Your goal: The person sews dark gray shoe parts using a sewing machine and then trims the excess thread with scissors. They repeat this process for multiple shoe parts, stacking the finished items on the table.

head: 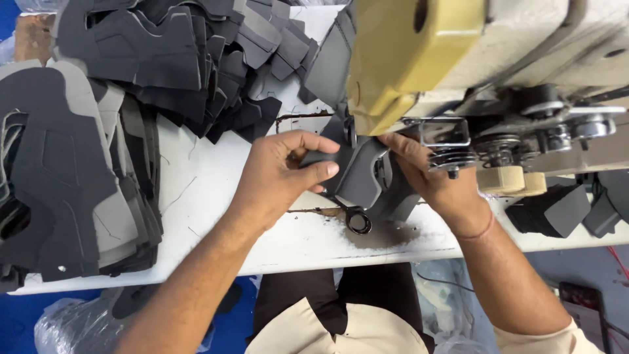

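Closest to the camera, my two forearms reach over the near edge of the white worktable, my lap and cream sleeves just below it. My left hand is curled almost shut, thumb and fingers pinching the near flap of a dark grey shoe-upper piece, which lies on the table directly under the head of the sewing machine. My right hand comes in from the other side, fingers half bent and pressed on the same piece close to where the needle should be; the machine's yellowed housing hides the fingertips, so I cannot tell how firmly they grip. A small pair of thread snips lies on a dark stain just beside the piece, at the table's front.

By my reading, the step in hand is feeding the piece under the presser foot for a seam. The next move calls for both hands to turn the curved edge evenly, keeping it flat and my fingers off the needle line.

Farther left, a stack of cut grey uppers rests at the table's end; beyond it, a looser heap of dark cut pieces spreads across the far side. More dark pieces lie to the right, under the machine's tension discs.
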